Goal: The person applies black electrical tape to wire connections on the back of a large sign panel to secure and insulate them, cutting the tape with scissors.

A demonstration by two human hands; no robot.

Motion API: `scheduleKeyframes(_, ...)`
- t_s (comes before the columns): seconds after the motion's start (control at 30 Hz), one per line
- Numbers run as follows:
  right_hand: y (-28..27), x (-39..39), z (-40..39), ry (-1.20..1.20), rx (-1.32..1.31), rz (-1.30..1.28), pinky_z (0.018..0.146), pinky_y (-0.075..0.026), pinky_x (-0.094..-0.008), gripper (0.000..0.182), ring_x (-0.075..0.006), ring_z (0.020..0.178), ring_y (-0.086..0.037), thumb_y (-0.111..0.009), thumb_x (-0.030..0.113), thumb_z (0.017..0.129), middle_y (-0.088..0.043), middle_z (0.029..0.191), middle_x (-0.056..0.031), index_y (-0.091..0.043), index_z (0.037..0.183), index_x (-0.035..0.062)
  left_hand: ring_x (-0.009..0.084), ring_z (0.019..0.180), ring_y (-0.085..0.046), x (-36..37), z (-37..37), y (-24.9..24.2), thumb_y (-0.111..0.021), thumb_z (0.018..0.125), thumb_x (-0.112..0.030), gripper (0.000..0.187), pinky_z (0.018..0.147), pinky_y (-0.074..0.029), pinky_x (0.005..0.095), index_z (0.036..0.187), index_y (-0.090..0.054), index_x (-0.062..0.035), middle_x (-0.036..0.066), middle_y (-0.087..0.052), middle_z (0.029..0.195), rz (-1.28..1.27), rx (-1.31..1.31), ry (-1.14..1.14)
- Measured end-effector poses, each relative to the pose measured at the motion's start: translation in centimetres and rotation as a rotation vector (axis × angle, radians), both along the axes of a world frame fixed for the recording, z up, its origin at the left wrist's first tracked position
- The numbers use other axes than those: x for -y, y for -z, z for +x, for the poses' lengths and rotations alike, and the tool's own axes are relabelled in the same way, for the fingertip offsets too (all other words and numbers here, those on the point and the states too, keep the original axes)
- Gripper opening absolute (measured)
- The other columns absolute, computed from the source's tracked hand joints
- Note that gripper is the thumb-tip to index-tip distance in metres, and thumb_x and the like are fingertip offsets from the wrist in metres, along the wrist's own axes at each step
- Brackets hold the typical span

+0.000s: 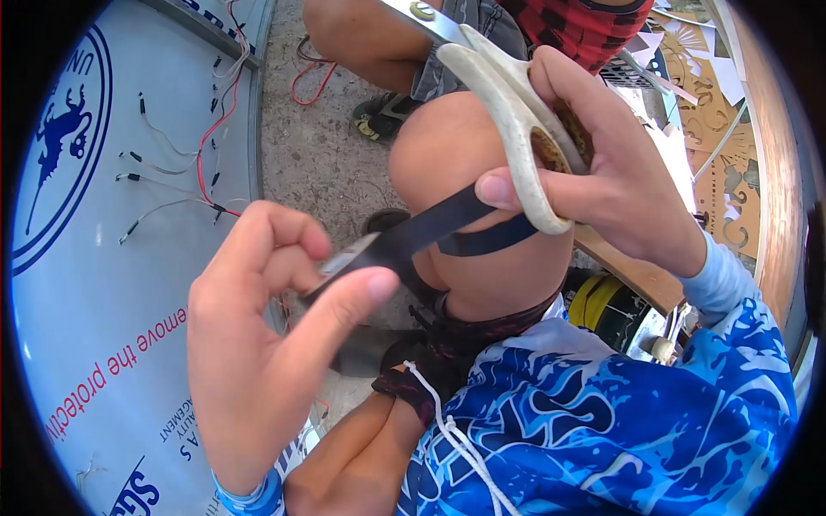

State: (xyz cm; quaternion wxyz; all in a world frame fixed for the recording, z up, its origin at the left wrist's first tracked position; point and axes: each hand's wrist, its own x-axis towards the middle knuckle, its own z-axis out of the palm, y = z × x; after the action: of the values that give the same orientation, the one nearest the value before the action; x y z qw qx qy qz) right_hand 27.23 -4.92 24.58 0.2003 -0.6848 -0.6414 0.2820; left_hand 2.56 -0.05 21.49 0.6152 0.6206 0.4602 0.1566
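White-handled scissors point up and away, their metal blades near the top edge. My right hand has its fingers through the scissor handles. Its thumb presses on a strip of black tape, which runs down to the left. My left hand pinches the other end of the tape between thumb and fingers; a small pale, blurred piece shows beside these fingers. A further dark length of tape curves below the scissors, in front of my bare knee.
A pale panel with printed lettering and red and white wires stands at the left. Another person is close by at the top. Cut sheets lie at the right, and a black and yellow roll is below them.
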Motion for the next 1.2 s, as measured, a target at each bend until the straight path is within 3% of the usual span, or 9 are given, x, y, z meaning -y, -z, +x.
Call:
scheduleKeyframes(0.2,-0.1,-0.1,-0.8,-0.012,0.057,-0.048,0.058,-0.027,-0.023,0.045,-0.0052,0.067,-0.035,-0.084,0.032,0.08,-0.038,0.075,0.0043,-0.045,0.088,0.0094,0.0013,0.054,-0.035,0.5,-1.2,1.2,-0.078,0.081,-0.012,0.027,0.053,-0.024,0.0211,0.093,-0.055,-0.0048,-0.007,-0.039,0.057,0.284,-0.432,0.023)
scheduleKeyframes(0.47,-0.2,0.6,-0.3,0.068,0.008,-0.136,0.063,-0.033,-0.0209,0.042,-0.0046,0.073,-0.043,-0.08,0.038,0.083,-0.04,0.078,0.005,-0.052,0.091,0.0077,0.003,0.059,-0.038,0.0,-2.7,3.9,-0.074,0.081,-0.009,0.029,0.056,-0.029,0.021,0.108,-0.07,-0.0002,-0.005,-0.048,0.064,0.302,0.16,0.054)
scheduleKeyframes(0.53,0.4,2.9,-1.0,0.313,-0.163,0.206,0.072,-0.041,-0.0194,0.046,-0.0085,0.083,-0.055,-0.078,0.042,0.084,-0.052,0.097,-0.0009,-0.06,0.107,0.0064,0.0068,0.064,-0.04,-0.5,-2.7,4.2,-0.074,0.079,-0.009,0.025,0.06,-0.032,0.0237,0.103,-0.073,-0.0023,-0.003,-0.046,0.064,0.307,0.213,0.029)
scheduleKeyframes(0.6,0.8,6.7,-0.6,0.333,-0.507,0.264,0.084,-0.046,-0.0245,0.058,-0.0157,0.095,-0.06,-0.073,0.045,0.089,-0.052,0.125,-0.0069,-0.059,0.127,0.004,0.0105,0.069,-0.042,-1.0,-2.6,4.7,-0.074,0.076,-0.008,0.021,0.063,-0.034,0.0264,0.097,-0.075,-0.0044,-0.001,-0.045,0.065,0.306,0.264,-0.005)
scheduleKeyframes(0.67,0.0,6.6,2.7,-0.478,-0.948,-0.063,0.081,-0.052,-0.0288,0.066,-0.0188,0.096,-0.059,-0.075,0.047,0.087,-0.046,0.137,-0.0116,-0.058,0.129,-0.0002,0.0063,0.065,-0.041,-1.5,-2.4,5.1,-0.068,0.075,-0.011,0.029,0.068,-0.036,0.0245,0.101,-0.073,0.0004,-0.004,-0.047,0.065,0.424,0.317,0.093)
scheduleKeyframes(0.8,2.7,13.3,-4.8,-0.447,-0.508,-0.258,0.07,-0.061,-0.0277,0.09,-0.0201,0.095,-0.057,-0.09,0.048,0.068,-0.046,0.113,-0.0119,-0.044,0.125,-0.003,0.0083,0.064,-0.04,-2.9,-2.2,5.7,-0.063,0.071,-0.013,0.035,0.076,-0.04,0.0273,0.102,-0.073,0.0001,-0.003,-0.044,0.062,0.525,0.373,0.143)
scheduleKeyframes(0.9,6.0,14.9,-6.3,-0.201,-0.65,-0.571,0.07,-0.058,-0.0262,0.105,-0.0184,0.103,-0.049,-0.09,0.055,0.063,-0.036,0.112,-0.0101,-0.031,0.13,0.0005,0.0089,0.063,-0.04,-2.7,-1.9,5.3,-0.056,0.068,-0.013,0.04,0.082,-0.042,0.0288,0.103,-0.073,-0.0005,-0.003,-0.042,0.06,0.484,0.285,0.12)
scheduleKeyframes(1.0,6.7,13.4,-7.0,-0.019,-0.621,-0.508,0.086,-0.042,-0.0362,0.087,-0.0241,0.095,-0.047,-0.084,0.056,0.071,-0.043,0.1,-0.0145,-0.041,0.115,-0.0057,0.0081,0.062,-0.041,-2.3,-1.9,5.3,-0.054,0.068,-0.011,0.042,0.083,-0.042,0.0279,0.104,-0.072,-0.0009,-0.004,-0.04,0.058,0.503,0.276,0.136)
scheduleKeyframes(1.2,6.2,11.2,-7.8,0.078,-0.638,-0.611,0.072,-0.047,-0.033,0.085,-0.0216,0.09,-0.048,-0.086,0.057,0.068,-0.043,0.098,-0.0137,-0.042,0.105,-0.0052,0.0066,0.06,-0.042,-2.0,-2.1,5.1,-0.055,0.071,-0.011,0.039,0.084,-0.041,0.0272,0.105,-0.069,-0.0004,-0.004,-0.041,0.054,0.401,0.268,0.119)
